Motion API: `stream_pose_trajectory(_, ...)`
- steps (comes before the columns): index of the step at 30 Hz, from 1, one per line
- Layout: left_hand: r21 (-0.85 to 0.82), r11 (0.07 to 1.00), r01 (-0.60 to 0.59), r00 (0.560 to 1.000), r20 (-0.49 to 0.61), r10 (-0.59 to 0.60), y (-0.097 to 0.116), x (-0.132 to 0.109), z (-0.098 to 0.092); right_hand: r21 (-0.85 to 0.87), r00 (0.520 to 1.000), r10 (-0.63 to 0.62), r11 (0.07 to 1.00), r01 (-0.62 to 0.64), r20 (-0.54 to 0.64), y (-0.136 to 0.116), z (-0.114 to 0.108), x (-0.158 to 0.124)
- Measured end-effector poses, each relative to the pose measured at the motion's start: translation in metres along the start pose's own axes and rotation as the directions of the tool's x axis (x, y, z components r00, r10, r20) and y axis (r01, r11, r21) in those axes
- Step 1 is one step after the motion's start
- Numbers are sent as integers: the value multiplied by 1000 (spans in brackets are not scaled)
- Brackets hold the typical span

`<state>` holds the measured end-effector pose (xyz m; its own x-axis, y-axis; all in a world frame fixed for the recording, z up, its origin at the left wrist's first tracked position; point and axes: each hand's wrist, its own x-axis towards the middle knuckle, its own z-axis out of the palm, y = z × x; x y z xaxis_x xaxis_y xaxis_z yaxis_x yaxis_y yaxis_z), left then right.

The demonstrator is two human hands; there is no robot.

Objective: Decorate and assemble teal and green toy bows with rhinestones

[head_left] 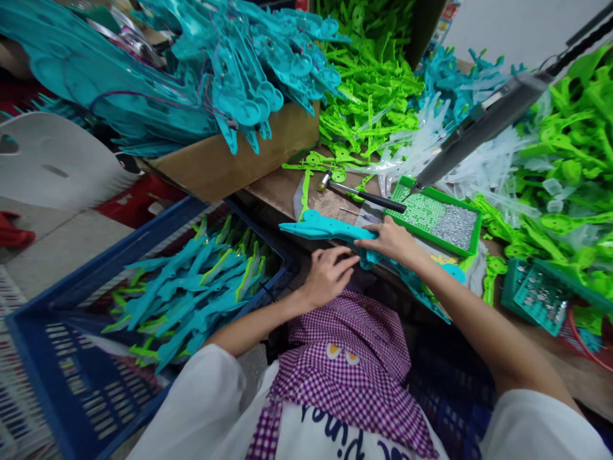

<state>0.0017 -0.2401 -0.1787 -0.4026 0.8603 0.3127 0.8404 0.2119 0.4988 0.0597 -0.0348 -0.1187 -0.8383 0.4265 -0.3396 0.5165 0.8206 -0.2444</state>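
One long turquoise part (330, 227) in the right hand (393, 240)

It is smooth, pointed at its left end, and is at the edge of the brown table (272, 191). The right hand is closed on it; the left hand (331, 276), with loosely bent fingers, is just beside. A blue crate (52, 370) stands near the table.

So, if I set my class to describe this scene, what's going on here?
A person sits at a crowded bench, the right hand gripping a long turquoise part. The left hand is close under it, fingers curled; whether it touches is unclear. A hammer lies by a green tray of small silvery pieces. On the person's left, a blue crate holds more turquoise and green pieces.
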Motion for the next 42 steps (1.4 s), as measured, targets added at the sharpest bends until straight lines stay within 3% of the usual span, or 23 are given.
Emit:
stream_pose_trajectory(4, 143, 977, 158, 978, -162, -134, -50, 15, -57, 19, 999, -40, 999, 39, 20, 3, 8, 6)
stream_pose_trajectory(7, 78, 969, 234, 968, -114, -225, -89, 34, -83, 26, 998, -60, 998, 60, 5, 6, 11, 13)
stream_pose_trajectory(11, -225, 924, 309, 951, 60, -303, -116, 50, -84, 43, 999, -42, 998, 41, 30, 8, 11, 15)
stream_pose_trajectory(16, -300, 886, 354, 935, 122, -332, -122, 58, -76, 54, 999, -30, 998, 28, 38, 11, 9, 13)
stream_pose_trajectory(20, -269, 892, 363, 930, 163, -329, -124, 52, -80, 45, 998, -33, 998, 36, -52, 8, 10, 10)
stream_pose_trajectory(26, -212, 948, 237, 961, 197, -196, -125, 40, -90, 42, 995, -43, 998, 47, -91, 5, 13, 11)
stream_pose_trajectory(31, -142, 976, 167, 949, 292, -120, -131, 45, -86, 69, 998, -14, 997, 18, -55, 10, 14, 14)
stream_pose_trajectory(36, -110, 973, 203, 957, 230, -174, -138, 52, -73, 81, 998, -28, 996, 32, -47, 12, 16, 14)
stream_pose_trajectory(42, 20, 967, 256, 964, 69, -256, -124, 45, -69, 77, 998, -6, 997, 11, -68, 12, 22, 16)
